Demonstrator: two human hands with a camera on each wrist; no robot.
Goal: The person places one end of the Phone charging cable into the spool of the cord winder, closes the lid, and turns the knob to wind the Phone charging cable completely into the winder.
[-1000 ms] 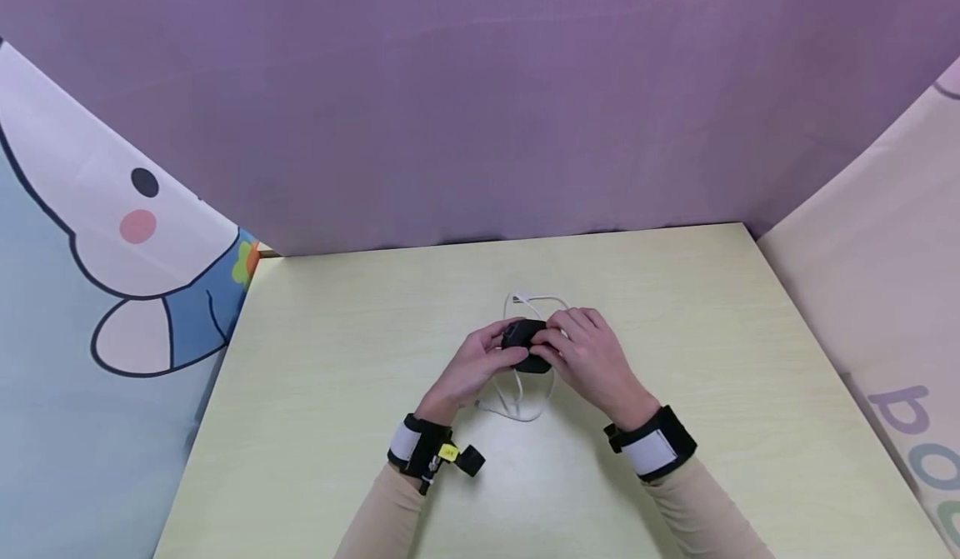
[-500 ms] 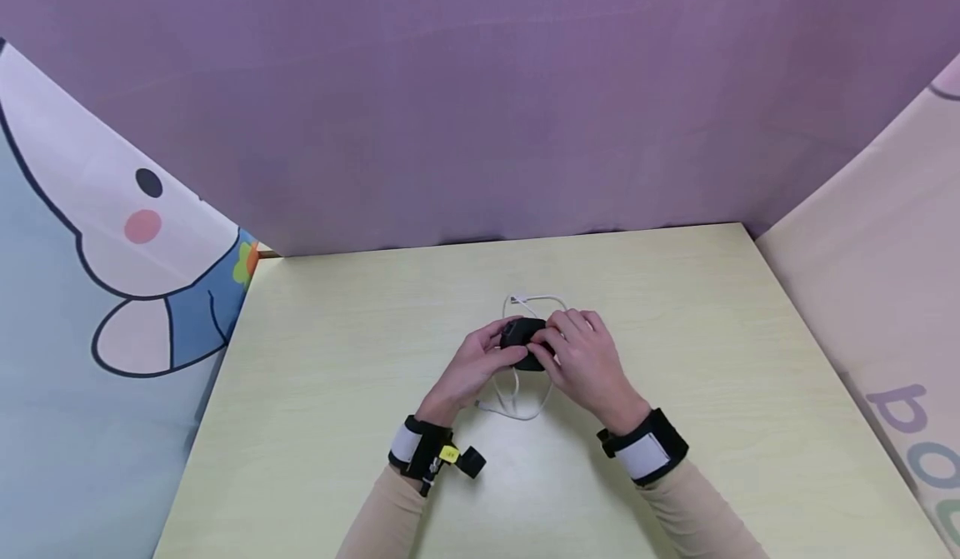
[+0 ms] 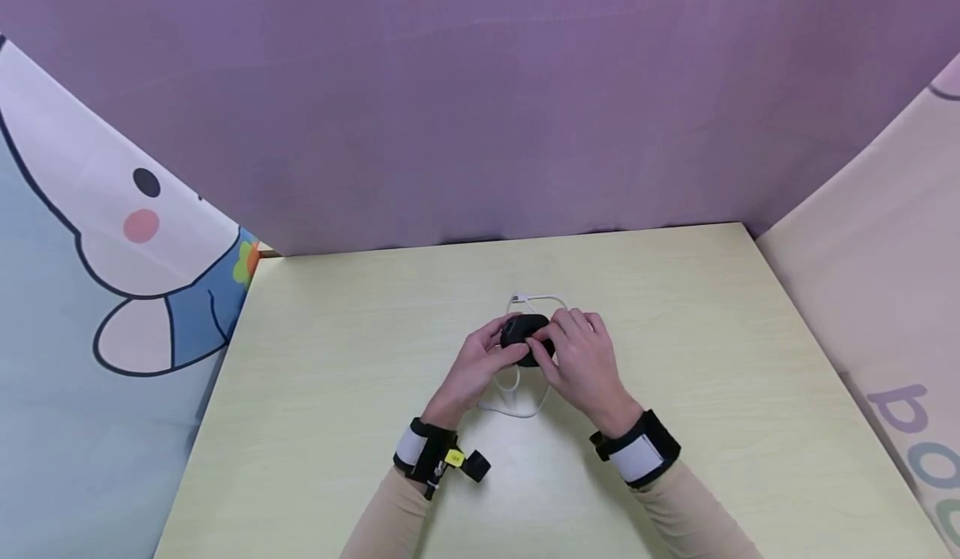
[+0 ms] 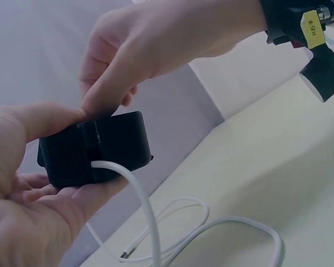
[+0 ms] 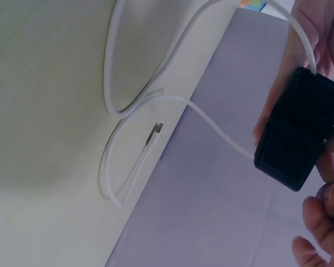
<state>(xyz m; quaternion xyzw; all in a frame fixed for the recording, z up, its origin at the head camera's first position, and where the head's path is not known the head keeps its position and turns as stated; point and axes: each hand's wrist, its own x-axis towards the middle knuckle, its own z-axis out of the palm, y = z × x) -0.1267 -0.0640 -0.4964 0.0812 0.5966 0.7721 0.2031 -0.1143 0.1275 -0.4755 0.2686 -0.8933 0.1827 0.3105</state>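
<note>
A small black box-like case (image 3: 523, 326) is held up above the table between both hands; its exact kind is unclear. My left hand (image 3: 477, 365) grips it from the left, thumb on one face and fingers beneath, as the left wrist view shows. With thumb and forefinger my right hand (image 3: 588, 366) pinches at the case's edge, close to the left thumb tip. White cable (image 4: 146, 208) comes out of the case on one side, and in the right wrist view a strand also leaves its other end. The cable's metal-tipped plug (image 5: 158, 128) lies on the table.
Loose loops of the white cable lie on the pale wooden table (image 3: 337, 359) beneath and beyond the hands. A purple cloth wall (image 3: 480, 109) stands along the back edge. Printed cloth panels border the left and right sides.
The black case has risen slightly in the head view and turned a little in the hands. My right hand and wrist have shifted slightly left. Both hands keep their hold.
</note>
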